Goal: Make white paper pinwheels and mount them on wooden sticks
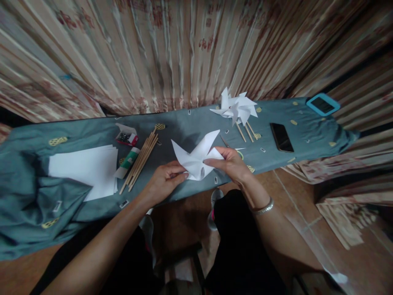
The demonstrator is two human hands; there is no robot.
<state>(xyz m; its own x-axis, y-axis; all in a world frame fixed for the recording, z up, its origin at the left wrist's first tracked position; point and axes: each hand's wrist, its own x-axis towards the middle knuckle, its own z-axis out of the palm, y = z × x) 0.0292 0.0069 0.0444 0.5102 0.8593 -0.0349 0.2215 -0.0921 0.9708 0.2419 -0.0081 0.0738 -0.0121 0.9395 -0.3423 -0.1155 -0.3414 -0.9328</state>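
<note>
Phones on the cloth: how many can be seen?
2. A black phone lies flat right of the finished pinwheels; a phone in a blue case lies at the far right corner.

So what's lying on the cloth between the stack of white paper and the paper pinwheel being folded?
In the head view, between the paper stack and the pinwheel lie a green-and-white glue stick and a bundle of wooden sticks.

Two hands (166,180) hold one half-folded paper pinwheel (196,157) — elsewhere lie one stack of white paper (84,168), one bundle of wooden sticks (141,159), one glue tube (129,162), one small box (125,137), one black phone (281,137) and one blue-cased device (323,104).
</note>
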